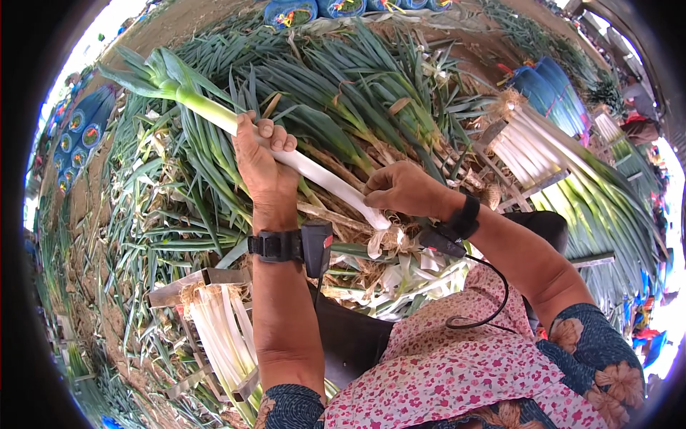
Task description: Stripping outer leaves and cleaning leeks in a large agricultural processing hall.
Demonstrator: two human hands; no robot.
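Observation:
A long leek (325, 174) lies slantwise across my view, its green leaves at the upper left and its smooth white shaft running down toward the right. My left hand (264, 157) is wrapped round the shaft near where it turns green. Close beside the root end, the fingers of my right hand (409, 189) are curled in a pinch; whatever they hold is hidden. Pale strips of peel and roots (400, 239) gather just below that end. Under the leek spreads a heap of unpeeled leeks (350, 93) with dark green leaves and brownish stalks.
Wooden racks hold peeled white leeks (221, 325) at the lower left and more white leeks (525, 146) at the right. Blue rolled bundles (547, 96) lie at the upper right, others (82, 136) at the left. Cut leaves (146, 179) litter the ground. A black cable (500, 286) hangs by my right wrist.

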